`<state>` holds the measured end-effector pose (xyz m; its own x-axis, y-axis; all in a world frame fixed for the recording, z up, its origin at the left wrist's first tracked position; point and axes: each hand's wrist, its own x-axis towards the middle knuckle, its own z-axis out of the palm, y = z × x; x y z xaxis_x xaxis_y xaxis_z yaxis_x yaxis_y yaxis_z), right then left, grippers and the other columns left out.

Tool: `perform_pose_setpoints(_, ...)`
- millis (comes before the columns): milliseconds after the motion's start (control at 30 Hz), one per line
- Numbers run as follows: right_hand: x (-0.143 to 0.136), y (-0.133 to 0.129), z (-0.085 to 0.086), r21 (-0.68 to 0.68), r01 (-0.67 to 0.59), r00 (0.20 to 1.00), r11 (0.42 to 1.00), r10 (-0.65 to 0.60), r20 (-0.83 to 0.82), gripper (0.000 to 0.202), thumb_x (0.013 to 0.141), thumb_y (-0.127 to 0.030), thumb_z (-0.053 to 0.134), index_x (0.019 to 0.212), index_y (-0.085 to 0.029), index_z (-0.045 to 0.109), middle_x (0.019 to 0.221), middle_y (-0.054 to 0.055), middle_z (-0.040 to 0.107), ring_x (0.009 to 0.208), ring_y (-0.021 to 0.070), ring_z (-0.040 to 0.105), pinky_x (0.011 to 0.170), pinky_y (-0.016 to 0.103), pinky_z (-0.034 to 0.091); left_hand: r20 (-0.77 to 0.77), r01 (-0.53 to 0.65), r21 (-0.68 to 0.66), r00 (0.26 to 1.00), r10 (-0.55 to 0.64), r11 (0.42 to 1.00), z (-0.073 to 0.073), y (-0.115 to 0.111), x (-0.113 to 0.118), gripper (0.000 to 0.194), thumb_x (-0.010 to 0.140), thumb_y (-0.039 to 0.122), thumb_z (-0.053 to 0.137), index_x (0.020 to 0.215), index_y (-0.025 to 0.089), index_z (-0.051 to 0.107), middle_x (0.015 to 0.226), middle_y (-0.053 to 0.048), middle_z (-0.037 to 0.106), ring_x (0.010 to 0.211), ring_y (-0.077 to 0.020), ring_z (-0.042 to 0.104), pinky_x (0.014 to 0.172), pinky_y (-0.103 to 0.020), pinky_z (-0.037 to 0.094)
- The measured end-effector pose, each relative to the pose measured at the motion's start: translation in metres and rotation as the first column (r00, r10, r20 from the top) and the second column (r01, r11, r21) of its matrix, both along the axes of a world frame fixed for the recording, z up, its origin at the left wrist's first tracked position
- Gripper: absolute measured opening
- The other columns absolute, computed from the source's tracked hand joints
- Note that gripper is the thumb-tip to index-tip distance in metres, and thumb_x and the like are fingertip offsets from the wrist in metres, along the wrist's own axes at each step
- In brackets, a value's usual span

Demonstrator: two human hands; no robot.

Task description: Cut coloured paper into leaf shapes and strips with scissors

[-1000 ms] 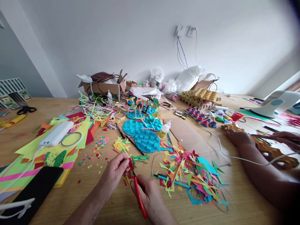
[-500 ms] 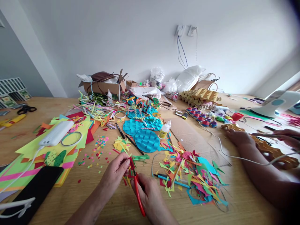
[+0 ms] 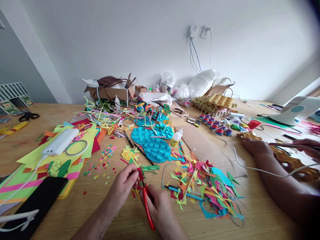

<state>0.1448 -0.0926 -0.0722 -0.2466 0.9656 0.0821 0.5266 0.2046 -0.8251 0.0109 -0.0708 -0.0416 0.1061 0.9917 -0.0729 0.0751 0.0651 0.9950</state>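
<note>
My right hand point(image 3: 158, 204) is closed around the handles of red scissors point(image 3: 149, 213), whose blades point up and away from me. Pinched in the fingers of my left hand point(image 3: 126, 181) is a small piece of red paper point(image 3: 140, 172), right at the scissor blades. Beyond my hands lie green paper strips point(image 3: 150, 167) and a yellow paper fish point(image 3: 128, 153). Farther back, a fish-like blue paper shape point(image 3: 157, 150) lies flat with a white glue bottle point(image 3: 176, 138) upright beside it. My fingers hide part of the red paper.
Colourful paper scraps point(image 3: 207, 190) and a blue pen point(image 3: 185, 192) lie to the right. On the left are stacked coloured sheets point(image 3: 27, 183), a white power strip point(image 3: 60, 141) and a black phone point(image 3: 37, 206). At far right, another person's arm point(image 3: 272, 173) rests by egg-carton pieces point(image 3: 287, 161).
Hardly anything differs: both my hands, the scissors and the red paper stay in nearly the same place. The other person's hand at the right shifts slightly.
</note>
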Motion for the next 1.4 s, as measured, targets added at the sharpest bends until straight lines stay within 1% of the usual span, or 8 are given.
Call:
perform_pose_setpoints(233,-0.0002,-0.0002,0.0012,0.006,-0.007,1.0,1.0,0.007,0.021,0.031,0.08,-0.033,0.04,0.054,-0.017,0.036,0.048,-0.004,0.037,0.045,0.0072,0.034,0.043,0.019,0.019,-0.01,-0.003,-0.005,1.0,0.003,1.0,-0.0066,0.0017,-0.0012,0.016,0.077,0.032,0.047,0.067,0.019,0.047,0.057,0.005,0.042,0.055,-0.0121,0.04,0.051,-0.022,0.035)
perform_pose_setpoints(567,-0.0009,-0.0006,0.0014,0.009,0.002,1.0,1.0,-0.002,0.02,0.03,0.081,-0.032,0.041,0.055,-0.017,0.04,0.048,-0.004,0.04,0.045,0.0075,0.035,0.043,0.019,0.02,0.022,-0.027,0.001,0.999,0.027,1.0,0.001,-0.0003,0.0017,0.017,0.076,0.03,0.048,0.064,0.019,0.047,0.056,0.006,0.042,0.054,-0.0117,0.04,0.051,-0.022,0.035)
perform_pose_setpoints(967,-0.0007,-0.0004,-0.0008,0.006,0.0,0.998,1.0,-0.001,0.06,0.034,0.082,-0.036,0.038,0.056,-0.016,0.043,0.049,-0.002,0.041,0.046,0.0087,0.036,0.044,0.02,0.019,0.075,-0.033,-0.032,0.997,0.035,0.999,0.0001,-0.0015,0.0008,0.017,0.075,0.03,0.05,0.064,0.019,0.048,0.055,0.006,0.043,0.053,-0.0114,0.041,0.051,-0.021,0.035)
perform_pose_setpoints(1100,0.0005,0.0008,-0.0001,0.025,0.003,0.994,1.0,-0.005,0.106,0.035,0.082,-0.038,0.038,0.055,-0.016,0.045,0.048,-0.001,0.044,0.045,0.0092,0.036,0.044,0.021,0.02,0.088,-0.036,-0.042,0.995,0.04,0.998,0.0007,-0.0029,0.0004,0.018,0.076,0.031,0.049,0.064,0.018,0.048,0.054,0.006,0.043,0.053,-0.0113,0.04,0.051,-0.021,0.034)
perform_pose_setpoints(1267,0.0008,0.0012,0.0016,0.032,0.006,0.982,0.999,-0.012,0.186,0.032,0.08,-0.034,0.041,0.055,-0.016,0.048,0.048,0.0,0.048,0.043,0.0099,0.038,0.044,0.022,0.02,0.132,-0.029,-0.063,0.991,0.037,0.998,0.0017,-0.0053,0.0004,0.018,0.077,0.03,0.05,0.064,0.018,0.048,0.056,0.006,0.042,0.054,-0.011,0.038,0.052,-0.021,0.033)
perform_pose_setpoints(1400,-0.0002,-0.0002,-0.0003,0.032,-0.003,0.985,0.999,-0.002,0.171,0.031,0.081,-0.034,0.041,0.058,-0.016,0.051,0.048,0.0,0.049,0.043,0.0099,0.039,0.044,0.022,0.021,0.167,-0.009,-0.081,0.986,0.023,0.997,0.0016,-0.0061,-0.0004,0.019,0.077,0.031,0.051,0.063,0.018,0.048,0.055,0.006,0.042,0.054,-0.0108,0.038,0.052,-0.021,0.032)
